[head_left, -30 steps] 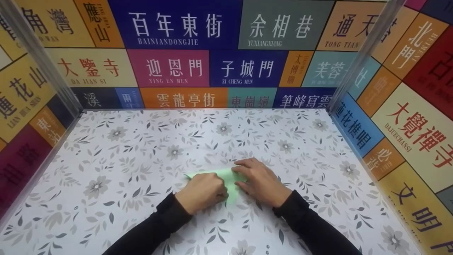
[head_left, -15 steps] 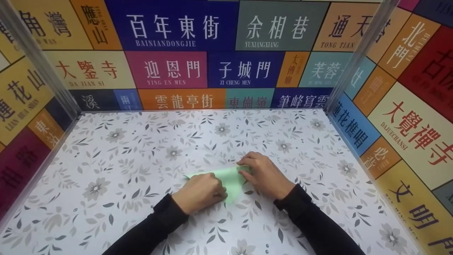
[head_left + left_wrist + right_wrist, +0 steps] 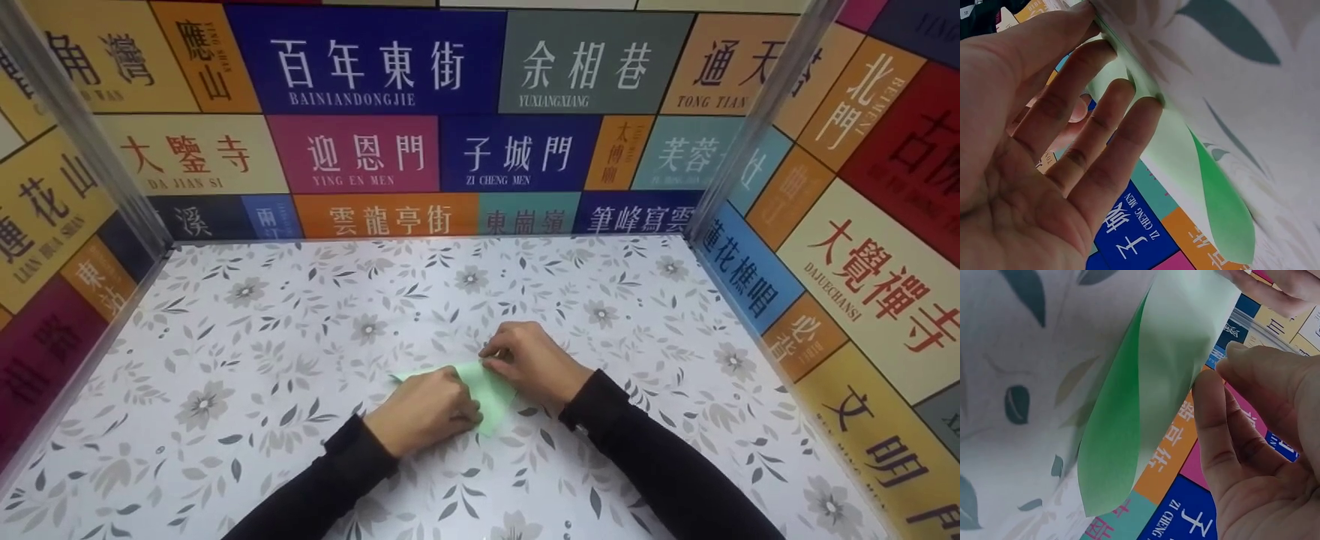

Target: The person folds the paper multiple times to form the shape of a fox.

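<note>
A sheet of light green paper point(image 3: 491, 401) lies folded over on the patterned table in front of me. My left hand point(image 3: 424, 409) covers its left part; in the left wrist view the fingertips point(image 3: 1148, 109) press against the paper's edge. My right hand point(image 3: 536, 364) is at the far edge of the sheet, thumb and index finger close together there. In the right wrist view the index fingertip point(image 3: 1207, 379) meets the pale side of the paper point(image 3: 1171, 343), with a small gap to the thumb. A darker green inner face point(image 3: 1112, 416) shows in the curled, unpressed end.
The tabletop point(image 3: 300, 315) has a white cover printed with grey flowers and leaves. Upright panels with colourful lettered blocks stand behind it point(image 3: 367, 154) and along both sides. Clear strips point(image 3: 750, 127) run up the corners.
My right hand went to the paper's right corner, then came back left along the far edge. The right part of the sheet has shifted slightly. My left hand stays nearly still.
</note>
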Tool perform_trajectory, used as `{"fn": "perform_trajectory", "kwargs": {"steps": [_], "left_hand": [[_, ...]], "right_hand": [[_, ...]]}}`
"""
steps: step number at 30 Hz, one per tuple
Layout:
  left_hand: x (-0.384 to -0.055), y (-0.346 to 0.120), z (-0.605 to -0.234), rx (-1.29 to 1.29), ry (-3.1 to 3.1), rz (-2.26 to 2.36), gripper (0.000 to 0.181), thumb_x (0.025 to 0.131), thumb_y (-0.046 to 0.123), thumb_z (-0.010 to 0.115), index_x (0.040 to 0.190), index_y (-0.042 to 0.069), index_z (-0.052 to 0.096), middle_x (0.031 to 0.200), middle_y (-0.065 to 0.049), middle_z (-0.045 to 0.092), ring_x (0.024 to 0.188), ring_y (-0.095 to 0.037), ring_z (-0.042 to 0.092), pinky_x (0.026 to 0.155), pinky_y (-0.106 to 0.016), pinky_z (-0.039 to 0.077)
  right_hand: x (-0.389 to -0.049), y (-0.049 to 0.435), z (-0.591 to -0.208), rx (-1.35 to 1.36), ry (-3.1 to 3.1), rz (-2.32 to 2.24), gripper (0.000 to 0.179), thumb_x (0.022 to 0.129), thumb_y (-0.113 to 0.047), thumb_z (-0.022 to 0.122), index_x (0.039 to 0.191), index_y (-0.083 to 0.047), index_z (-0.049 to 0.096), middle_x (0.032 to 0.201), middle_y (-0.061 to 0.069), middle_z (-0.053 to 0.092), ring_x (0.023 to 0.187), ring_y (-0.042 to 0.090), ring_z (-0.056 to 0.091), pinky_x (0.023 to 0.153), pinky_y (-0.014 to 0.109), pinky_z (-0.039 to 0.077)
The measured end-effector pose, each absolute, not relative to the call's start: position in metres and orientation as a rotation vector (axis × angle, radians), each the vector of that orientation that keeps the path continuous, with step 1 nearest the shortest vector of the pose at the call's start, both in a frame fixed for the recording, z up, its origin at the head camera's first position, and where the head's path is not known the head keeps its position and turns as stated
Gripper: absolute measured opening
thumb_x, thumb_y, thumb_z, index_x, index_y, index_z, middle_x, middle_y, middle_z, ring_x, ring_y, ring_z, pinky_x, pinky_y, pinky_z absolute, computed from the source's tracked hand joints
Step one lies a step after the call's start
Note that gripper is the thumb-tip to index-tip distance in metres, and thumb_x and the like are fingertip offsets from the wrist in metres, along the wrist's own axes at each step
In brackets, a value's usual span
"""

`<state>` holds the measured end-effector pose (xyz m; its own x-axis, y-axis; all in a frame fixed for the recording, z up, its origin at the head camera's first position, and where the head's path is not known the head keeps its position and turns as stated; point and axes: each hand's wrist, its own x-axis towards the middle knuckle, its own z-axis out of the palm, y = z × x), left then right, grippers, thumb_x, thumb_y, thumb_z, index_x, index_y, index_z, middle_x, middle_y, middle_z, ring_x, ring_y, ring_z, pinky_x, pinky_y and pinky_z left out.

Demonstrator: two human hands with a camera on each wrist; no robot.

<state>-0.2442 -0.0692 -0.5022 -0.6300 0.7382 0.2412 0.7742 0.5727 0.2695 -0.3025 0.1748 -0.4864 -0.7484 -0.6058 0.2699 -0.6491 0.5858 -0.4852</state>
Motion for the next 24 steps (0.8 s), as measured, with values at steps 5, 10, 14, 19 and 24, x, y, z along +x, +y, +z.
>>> {"fn": "perform_trajectory", "kwargs": {"steps": [5,10,14,19,24], "left_hand": [[-0.244,-0.070,-0.501,-1.303,-2.702,-0.550,0.013,0.094,0.016,0.094,0.096,0.029,0.093,0.086,0.011,0.083,0.089,-0.017,0.073,0.079,-0.036,0.067],[-0.245,-0.072,-0.502,-1.328,-2.686,-0.549,0.013,0.093,0.015,0.095,0.095,0.028,0.093,0.086,0.011,0.084,0.087,-0.016,0.075,0.081,-0.036,0.068],[-0.247,-0.072,-0.503,-1.344,-2.679,-0.543,0.014,0.092,0.014,0.095,0.095,0.028,0.093,0.086,0.010,0.084,0.086,-0.016,0.074,0.081,-0.035,0.067],[-0.247,-0.072,-0.504,-1.318,-2.708,-0.575,0.015,0.092,0.015,0.096,0.100,0.028,0.094,0.093,0.008,0.087,0.089,-0.015,0.076,0.082,-0.035,0.068],[-0.247,-0.071,-0.503,-1.317,-2.703,-0.600,0.015,0.092,0.016,0.097,0.102,0.027,0.094,0.095,0.007,0.088,0.088,-0.013,0.078,0.081,-0.033,0.068]], "right_hand": [[-0.311,0.169,-0.489,1.049,-2.780,0.879,0.008,0.102,-0.010,0.089,0.109,-0.008,0.092,0.097,0.007,0.085,0.086,0.019,0.078,0.077,0.026,0.063],[-0.317,0.166,-0.492,1.041,-2.806,0.893,0.007,0.100,-0.010,0.089,0.106,-0.011,0.092,0.096,0.005,0.084,0.085,0.015,0.076,0.077,0.025,0.061],[-0.320,0.167,-0.495,1.062,-2.792,0.881,0.006,0.100,-0.009,0.089,0.104,-0.011,0.092,0.095,0.005,0.084,0.085,0.016,0.076,0.077,0.025,0.062],[-0.322,0.167,-0.496,1.051,-2.802,0.883,0.005,0.100,-0.009,0.089,0.104,-0.010,0.092,0.095,0.006,0.084,0.086,0.017,0.077,0.078,0.025,0.062],[-0.325,0.164,-0.495,1.064,-2.814,0.898,0.005,0.101,-0.010,0.089,0.105,-0.009,0.092,0.098,0.007,0.085,0.088,0.018,0.077,0.080,0.026,0.063]]}}
